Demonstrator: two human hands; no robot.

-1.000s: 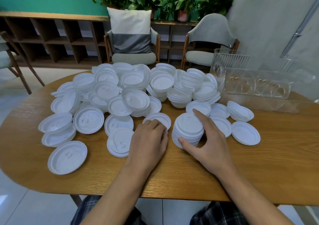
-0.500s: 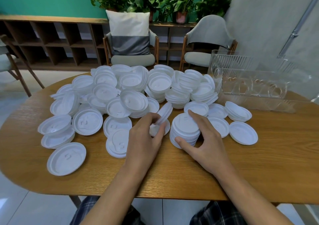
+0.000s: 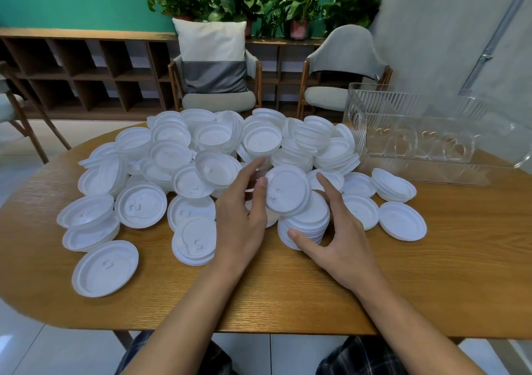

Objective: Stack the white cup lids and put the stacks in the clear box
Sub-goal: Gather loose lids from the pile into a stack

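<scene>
Dozens of white plastic cup lids crowd your oval wooden table.
Your left hand pinches one round white lid (tilted) just above the lid stack your right hand cups; the ribbed clear plastic box sits far right.

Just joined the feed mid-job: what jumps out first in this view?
A heap of white lids sprawls across the left and middle of the wooden table. At the near centre, the left hand pinches a single lid tilted above the stack that the right hand holds. The clear box stands at the far right, no lids visible inside.
</scene>
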